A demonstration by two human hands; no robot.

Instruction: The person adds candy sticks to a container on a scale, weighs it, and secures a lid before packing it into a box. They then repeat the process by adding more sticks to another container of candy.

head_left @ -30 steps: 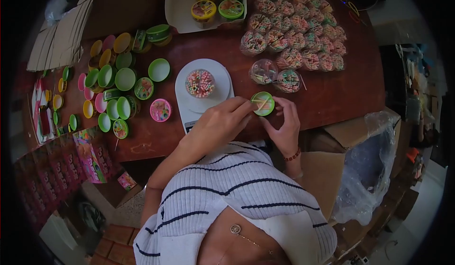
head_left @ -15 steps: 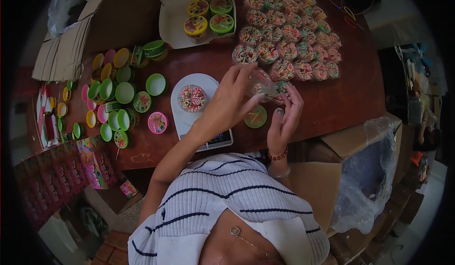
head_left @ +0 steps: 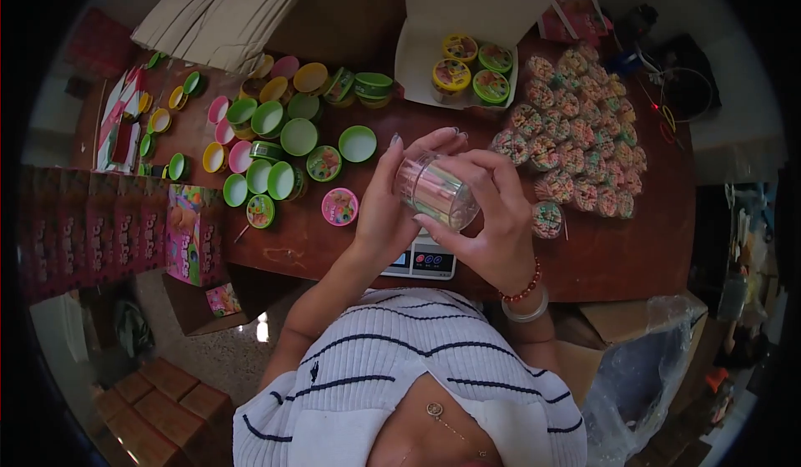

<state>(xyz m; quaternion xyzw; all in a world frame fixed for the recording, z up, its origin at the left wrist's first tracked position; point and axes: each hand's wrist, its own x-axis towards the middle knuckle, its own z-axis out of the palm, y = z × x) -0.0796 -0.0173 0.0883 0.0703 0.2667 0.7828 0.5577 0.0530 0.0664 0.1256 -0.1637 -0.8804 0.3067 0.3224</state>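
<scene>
Over the white kitchen scale [head_left: 440,265], both my hands hold a clear plastic jar [head_left: 442,190] of pastel sticks, tilted on its side. My left hand [head_left: 385,208] cups the jar's left end, with its fingers behind it. My right hand [head_left: 501,221] is wrapped round the right end, thumb below and fingers above. The hands hide most of the scale's plate; its display and buttons show below them. Just right of my right hand stands a filled clear jar [head_left: 547,219]. A pink round lid [head_left: 340,206] lies left of my left hand.
Several filled jars [head_left: 584,129] crowd the right. Green tubs [head_left: 299,136], with yellow and pink ones, cover the left. An open white box [head_left: 421,58] holds yellow- and green-lidded jars at the back. A plastic-lined carton [head_left: 634,342] stands at the lower right; pink printed packs [head_left: 100,233] line the left edge.
Both hands have come from the front of the jar rows to over the scale and now hold a filled jar together. The view has shifted, so the table things appear further right.
</scene>
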